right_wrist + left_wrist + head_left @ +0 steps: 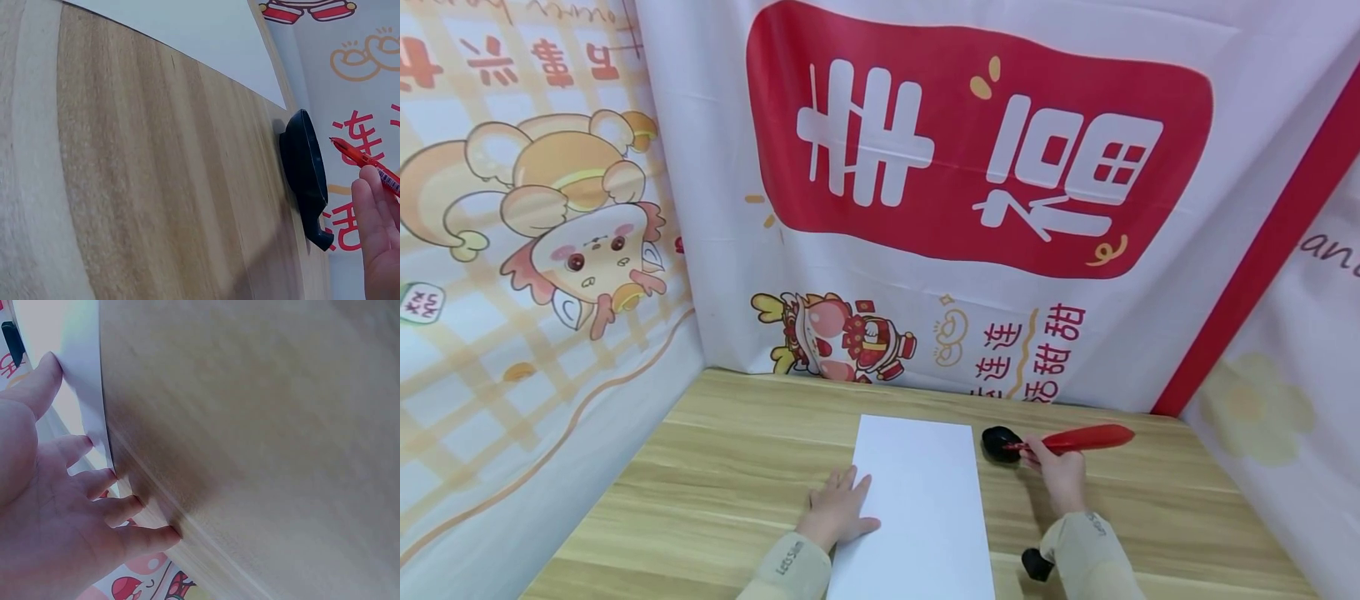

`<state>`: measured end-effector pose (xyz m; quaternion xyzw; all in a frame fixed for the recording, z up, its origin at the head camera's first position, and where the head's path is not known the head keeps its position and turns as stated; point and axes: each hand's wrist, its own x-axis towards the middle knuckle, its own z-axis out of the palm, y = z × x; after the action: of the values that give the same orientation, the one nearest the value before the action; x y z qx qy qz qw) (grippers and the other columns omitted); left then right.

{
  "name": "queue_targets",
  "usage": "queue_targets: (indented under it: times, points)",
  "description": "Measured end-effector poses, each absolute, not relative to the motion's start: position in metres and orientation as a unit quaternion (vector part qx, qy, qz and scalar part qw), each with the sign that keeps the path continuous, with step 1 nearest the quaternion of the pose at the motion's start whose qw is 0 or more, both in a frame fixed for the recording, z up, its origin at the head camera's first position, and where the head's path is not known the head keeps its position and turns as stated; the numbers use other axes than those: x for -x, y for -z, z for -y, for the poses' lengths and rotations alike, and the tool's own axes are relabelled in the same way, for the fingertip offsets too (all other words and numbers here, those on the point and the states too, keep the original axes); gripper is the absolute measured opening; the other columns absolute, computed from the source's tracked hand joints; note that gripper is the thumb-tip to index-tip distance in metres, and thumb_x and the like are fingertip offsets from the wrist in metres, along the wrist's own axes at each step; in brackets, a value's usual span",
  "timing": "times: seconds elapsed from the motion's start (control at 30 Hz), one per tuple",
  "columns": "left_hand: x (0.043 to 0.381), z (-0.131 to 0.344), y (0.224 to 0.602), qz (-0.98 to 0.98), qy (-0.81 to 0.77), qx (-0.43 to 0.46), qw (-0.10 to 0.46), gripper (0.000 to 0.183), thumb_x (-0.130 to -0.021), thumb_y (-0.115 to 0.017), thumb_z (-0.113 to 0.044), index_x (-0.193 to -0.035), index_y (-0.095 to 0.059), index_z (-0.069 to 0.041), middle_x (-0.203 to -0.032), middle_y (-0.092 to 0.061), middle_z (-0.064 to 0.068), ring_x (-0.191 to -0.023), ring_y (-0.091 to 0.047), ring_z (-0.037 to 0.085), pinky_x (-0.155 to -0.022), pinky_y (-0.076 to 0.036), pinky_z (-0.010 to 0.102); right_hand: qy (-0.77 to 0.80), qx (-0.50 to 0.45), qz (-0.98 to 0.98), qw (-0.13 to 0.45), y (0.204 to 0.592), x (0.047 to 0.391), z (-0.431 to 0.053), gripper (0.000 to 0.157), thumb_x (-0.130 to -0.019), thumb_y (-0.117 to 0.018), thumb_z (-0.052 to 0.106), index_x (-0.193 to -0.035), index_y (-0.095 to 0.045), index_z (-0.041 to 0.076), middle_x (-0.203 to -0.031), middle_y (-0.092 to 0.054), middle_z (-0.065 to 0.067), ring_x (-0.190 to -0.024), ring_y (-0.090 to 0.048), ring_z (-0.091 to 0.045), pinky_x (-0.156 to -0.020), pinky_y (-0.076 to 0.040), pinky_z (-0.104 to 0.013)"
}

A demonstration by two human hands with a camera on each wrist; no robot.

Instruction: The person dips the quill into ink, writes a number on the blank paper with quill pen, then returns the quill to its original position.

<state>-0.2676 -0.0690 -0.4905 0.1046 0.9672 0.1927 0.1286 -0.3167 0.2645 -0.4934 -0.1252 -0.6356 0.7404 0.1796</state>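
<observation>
A long sheet of white paper (pixel 917 500) lies on the wooden table. My left hand (pixel 838 510) rests at its left edge, fingers spread, with the thumb on the sheet; in the left wrist view the other fingertips (pixel 165 536) reach along and past that edge. My right hand (pixel 1060 475) pinches a red pen (pixel 1090 438) whose far end is broad and feather-shaped. Its dark tip points at a small black dish (pixel 1000 444) to the right of the paper. In the right wrist view the pen tip hangs above the dish (pixel 304 165), apart from its rim.
A white cloth (pixel 722 208) with a red printed panel hangs behind the table (pixel 715 467). Printed cloths also hang at the left (pixel 467 358) and right (pixel 1315 400). Beside my right sleeve (pixel 1090 550) is a small black object (pixel 1036 565), partly hidden.
</observation>
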Motion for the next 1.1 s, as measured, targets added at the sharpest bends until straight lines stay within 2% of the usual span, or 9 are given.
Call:
queue_targets:
  times: [0.3,0.53,0.77,1.1]
  points:
    - [0.268,0.069,0.489,-0.968,-0.187,-0.106,0.129,0.069,-0.081,-0.065,-0.042,-0.136,-0.044,-0.008,-0.145,-0.028,0.021,-0.131,-0.018,0.046,-0.095,-0.014,0.072,-0.71,0.176,0.661,0.166,0.492,0.318,-0.261,0.023,-0.086,-0.063,0.005,-0.097,-0.054,-0.013,-0.069,-0.067,-0.012,-0.062,-0.067,-0.015,-0.067,-0.055,-0.034]
    - [0.267,0.069,0.487,-0.968,-0.192,-0.106,0.124,0.068,-0.081,-0.065,-0.041,-0.136,-0.044,-0.008,-0.145,-0.028,0.021,-0.131,-0.018,0.046,-0.095,-0.013,0.072,-0.692,0.174,0.679,0.171,0.497,0.323,-0.26,0.02,-0.086,-0.062,0.004,-0.096,-0.053,-0.012,-0.068,-0.066,-0.009,-0.06,-0.065,-0.01,-0.065,-0.055,-0.031]
    - [0.267,0.069,0.489,-0.967,-0.199,-0.102,0.123,0.068,-0.081,-0.066,-0.04,-0.136,-0.044,-0.007,-0.145,-0.028,0.021,-0.131,-0.017,0.046,-0.095,-0.011,0.072,-0.684,0.172,0.688,0.17,0.5,0.326,-0.261,0.02,-0.087,-0.062,0.004,-0.094,-0.053,-0.012,-0.068,-0.066,-0.013,-0.058,-0.065,-0.009,-0.062,-0.055,-0.027]
    - [0.267,0.068,0.489,-0.967,-0.198,-0.101,0.124,0.069,-0.08,-0.066,-0.04,-0.136,-0.044,-0.008,-0.145,-0.028,0.021,-0.132,-0.017,0.045,-0.096,-0.012,0.072,-0.691,0.158,0.687,0.158,0.499,0.324,-0.262,0.02,-0.088,-0.058,0.003,-0.098,-0.051,-0.014,-0.074,-0.066,-0.014,-0.061,-0.065,-0.009,-0.067,-0.055,-0.031]
